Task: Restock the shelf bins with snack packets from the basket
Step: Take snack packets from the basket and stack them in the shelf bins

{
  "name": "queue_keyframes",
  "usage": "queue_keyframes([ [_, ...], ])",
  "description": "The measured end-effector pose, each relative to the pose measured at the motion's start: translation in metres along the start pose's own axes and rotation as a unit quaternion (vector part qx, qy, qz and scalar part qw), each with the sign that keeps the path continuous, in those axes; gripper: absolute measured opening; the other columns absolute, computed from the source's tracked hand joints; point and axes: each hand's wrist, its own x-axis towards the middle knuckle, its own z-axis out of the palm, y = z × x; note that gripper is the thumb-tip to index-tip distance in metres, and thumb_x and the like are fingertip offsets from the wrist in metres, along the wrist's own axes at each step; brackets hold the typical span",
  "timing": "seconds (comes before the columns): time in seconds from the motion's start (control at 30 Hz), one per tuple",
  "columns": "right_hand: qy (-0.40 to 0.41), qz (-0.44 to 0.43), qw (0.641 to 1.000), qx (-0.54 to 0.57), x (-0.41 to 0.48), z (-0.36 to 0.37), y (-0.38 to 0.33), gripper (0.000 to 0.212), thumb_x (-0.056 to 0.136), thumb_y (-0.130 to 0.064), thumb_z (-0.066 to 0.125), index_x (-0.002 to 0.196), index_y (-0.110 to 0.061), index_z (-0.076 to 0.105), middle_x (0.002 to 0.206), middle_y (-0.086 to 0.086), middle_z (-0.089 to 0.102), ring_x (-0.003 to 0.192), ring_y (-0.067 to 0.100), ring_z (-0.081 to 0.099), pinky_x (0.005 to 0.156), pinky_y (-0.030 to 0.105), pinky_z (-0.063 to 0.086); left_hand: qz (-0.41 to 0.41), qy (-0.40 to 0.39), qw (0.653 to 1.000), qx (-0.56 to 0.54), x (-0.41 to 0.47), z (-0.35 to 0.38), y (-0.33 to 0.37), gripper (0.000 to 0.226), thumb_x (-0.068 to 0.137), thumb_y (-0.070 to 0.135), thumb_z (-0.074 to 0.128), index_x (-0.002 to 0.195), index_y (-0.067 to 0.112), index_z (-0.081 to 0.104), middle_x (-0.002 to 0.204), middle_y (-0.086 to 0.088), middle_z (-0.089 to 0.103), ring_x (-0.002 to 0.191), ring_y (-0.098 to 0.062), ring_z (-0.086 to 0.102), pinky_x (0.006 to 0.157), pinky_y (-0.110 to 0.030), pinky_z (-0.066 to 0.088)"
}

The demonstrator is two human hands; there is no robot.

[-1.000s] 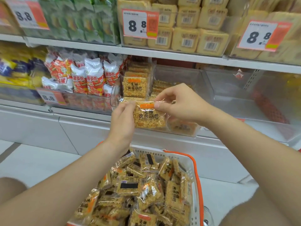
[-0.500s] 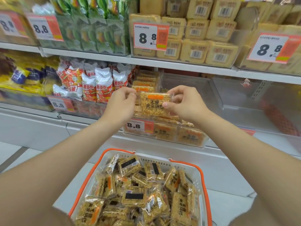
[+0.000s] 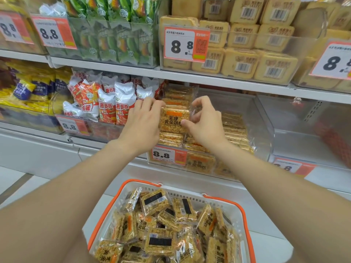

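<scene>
A yellow snack packet (image 3: 173, 119) with an orange stripe and black characters stands upright inside the clear shelf bin (image 3: 264, 130), in front of a stack of like packets. My left hand (image 3: 143, 122) holds its left edge and my right hand (image 3: 204, 120) pinches its right edge. Rows of the same packets fill the bin's left and middle. Below, a white basket with an orange rim (image 3: 245, 215) holds several more of these packets.
Left of the bin stand red-and-white snack bags (image 3: 114, 103). To the right sits a clear bin (image 3: 303, 133) with almost nothing in it. The shelf above carries yellow cake packs (image 3: 247, 59) and green packets (image 3: 114, 35). Price tags reading 8.8 hang on the bin fronts.
Both hands have lifted the packet from in front of the bin's lower edge up and back into the bin, against the stack.
</scene>
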Motion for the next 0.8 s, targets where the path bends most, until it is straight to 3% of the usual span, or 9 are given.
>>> queue_keyframes([
  [0.1, -0.012, -0.079, 0.994, -0.073, 0.003, 0.015, 0.001, 0.034, 0.092, -0.029, 0.08, 0.117, -0.03, 0.057, 0.083, -0.008, 0.066, 0.08, 0.011, 0.065, 0.076, 0.037, 0.058, 0.018, 0.01, 1.0, 0.023, 0.002, 0.002, -0.002, 0.069, 0.084, -0.002, 0.065, 0.147, 0.02, 0.048, 0.142, -0.002, 0.047, 0.127, -0.029, 0.039, 0.1, -0.046, 0.038],
  [0.2, -0.011, -0.113, 0.985, -0.128, 0.004, 0.023, 0.001, 0.033, 0.096, -0.031, 0.074, 0.122, -0.03, 0.054, 0.097, 0.0, 0.065, 0.087, 0.023, 0.066, 0.078, 0.045, 0.059, 0.044, -0.01, 0.998, 0.045, 0.001, 0.006, -0.006, 0.071, 0.086, 0.003, 0.065, 0.152, 0.02, 0.044, 0.147, -0.002, 0.044, 0.129, -0.03, 0.037, 0.103, -0.048, 0.038],
  [0.27, -0.004, -0.112, 0.983, -0.143, 0.004, 0.023, 0.003, 0.036, 0.096, -0.034, 0.073, 0.125, -0.031, 0.05, 0.105, 0.001, 0.063, 0.09, 0.025, 0.066, 0.077, 0.044, 0.059, 0.053, -0.013, 0.997, 0.054, 0.0, 0.007, -0.008, 0.071, 0.087, 0.006, 0.065, 0.153, 0.018, 0.043, 0.149, -0.003, 0.042, 0.129, -0.031, 0.038, 0.103, -0.049, 0.04],
  [0.4, 0.025, -0.032, 0.998, -0.039, 0.003, 0.025, 0.002, 0.057, 0.091, -0.031, 0.08, 0.129, -0.026, 0.038, 0.115, 0.003, 0.056, 0.095, 0.022, 0.061, 0.082, 0.042, 0.054, 0.056, -0.026, 0.997, 0.054, 0.0, 0.006, -0.01, 0.074, 0.083, 0.008, 0.069, 0.152, 0.016, 0.046, 0.148, -0.006, 0.041, 0.125, -0.031, 0.038, 0.095, -0.047, 0.047],
  [0.53, -0.006, -0.016, 0.999, -0.048, 0.003, 0.029, 0.002, 0.049, 0.094, -0.032, 0.078, 0.126, -0.02, 0.043, 0.091, -0.002, 0.064, 0.088, 0.019, 0.063, 0.078, 0.04, 0.057, 0.03, -0.035, 0.997, 0.062, -0.002, 0.007, -0.005, 0.076, 0.083, 0.014, 0.069, 0.154, 0.02, 0.042, 0.151, -0.005, 0.035, 0.127, -0.032, 0.034, 0.099, -0.048, 0.042],
  [0.7, -0.064, 0.022, 0.998, -0.007, 0.004, 0.013, 0.004, 0.052, 0.093, -0.029, 0.076, 0.134, -0.028, 0.044, 0.1, -0.004, 0.065, 0.095, 0.017, 0.064, 0.074, 0.028, 0.052, -0.002, -0.028, 0.997, 0.073, -0.008, 0.009, 0.004, 0.079, 0.086, 0.011, 0.068, 0.157, 0.022, 0.037, 0.155, -0.011, 0.031, 0.132, -0.038, 0.034, 0.107, -0.054, 0.037],
  [0.8, -0.021, 0.021, 0.999, -0.028, -0.006, 0.003, -0.003, 0.056, 0.09, -0.023, 0.07, 0.14, -0.025, 0.044, 0.114, -0.001, 0.058, 0.1, 0.017, 0.059, 0.078, 0.03, 0.047, -0.003, -0.022, 0.998, 0.059, -0.011, 0.006, 0.012, 0.075, 0.085, 0.013, 0.07, 0.154, 0.019, 0.041, 0.152, -0.012, 0.034, 0.132, -0.038, 0.035, 0.106, -0.054, 0.038],
])
